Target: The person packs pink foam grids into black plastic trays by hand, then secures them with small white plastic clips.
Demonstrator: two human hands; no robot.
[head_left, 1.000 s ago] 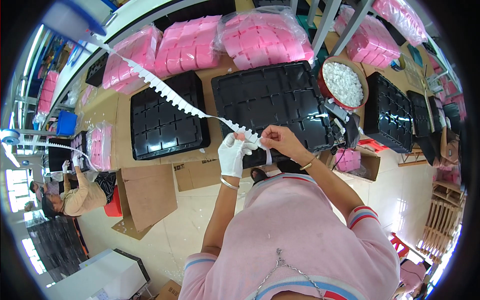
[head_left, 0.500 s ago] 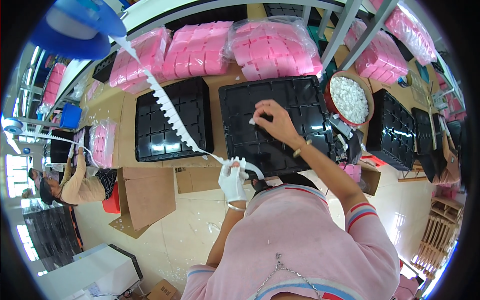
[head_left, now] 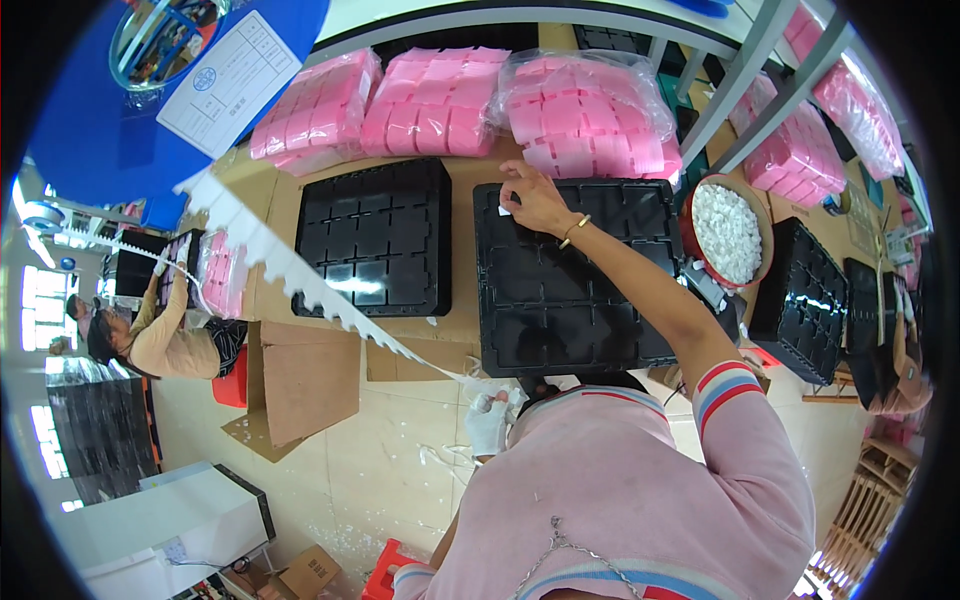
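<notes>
While before mid-tray, right hand (head_left: 532, 198) at black tray's (head_left: 570, 320) far corner.

A long brown counter (head_left: 470, 330) runs across the upper half of the view, its front edge faced with cardboard panels (head_left: 300, 385). Above it, grey metal shelf posts (head_left: 735, 75) rise toward a pale shelf board (head_left: 480, 12). The floor (head_left: 370, 460) is glossy beige tile, littered with small white scraps near its lower part. Bright windows (head_left: 38, 330) glare at the far left, washing that side in daylight. A white cabinet with a dark edge (head_left: 170, 525) stands at lower left, and a wooden pallet (head_left: 855, 525) sits at lower right.
</notes>
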